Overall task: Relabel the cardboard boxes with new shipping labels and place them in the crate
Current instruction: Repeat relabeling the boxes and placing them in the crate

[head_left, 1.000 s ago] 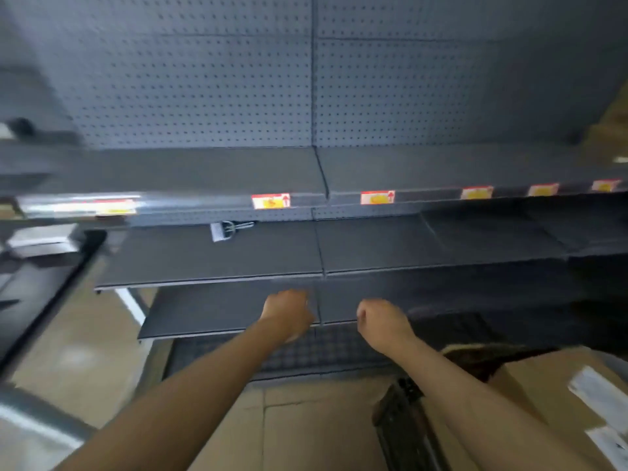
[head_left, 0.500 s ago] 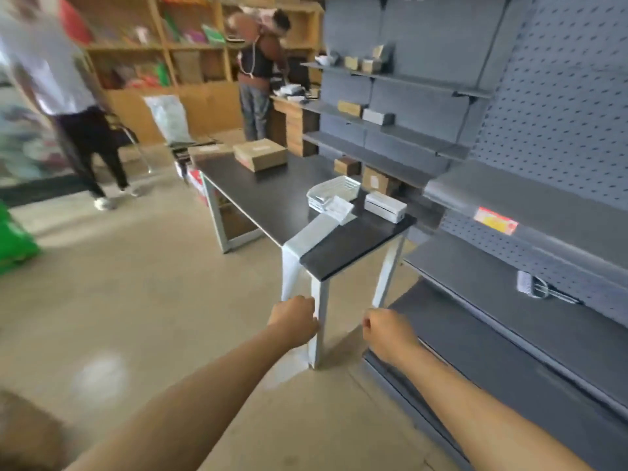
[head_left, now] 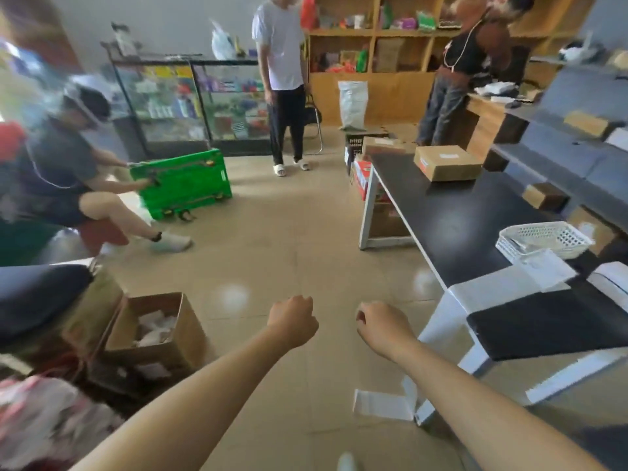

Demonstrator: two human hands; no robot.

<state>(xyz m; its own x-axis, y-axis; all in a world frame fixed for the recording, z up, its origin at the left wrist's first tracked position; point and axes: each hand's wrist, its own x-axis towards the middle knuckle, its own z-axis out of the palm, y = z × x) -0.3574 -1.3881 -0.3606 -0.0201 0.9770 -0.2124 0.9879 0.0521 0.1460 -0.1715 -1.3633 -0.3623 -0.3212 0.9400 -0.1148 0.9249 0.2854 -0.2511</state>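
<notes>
My left hand (head_left: 295, 321) and my right hand (head_left: 381, 326) are stretched out in front of me over the tiled floor, both curled into fists and holding nothing. A closed cardboard box (head_left: 447, 162) with a label on top lies at the far end of the black table (head_left: 452, 219) on my right. A white mesh basket (head_left: 543, 239) stands nearer on that table, with white label sheets (head_left: 543, 270) beside it. A green crate (head_left: 181, 183) stands tilted on the floor at the left, held by a seated person.
An open cardboard box (head_left: 153, 331) with white scraps sits on the floor at my lower left. White paper (head_left: 382, 404) lies on the floor by the table leg. A grey shelving unit (head_left: 577, 154) with small boxes lines the right. Three people are in the room.
My view has swung left from the grey shelves to the open room and the table. Both fists have stayed out in front of me, holding nothing.
</notes>
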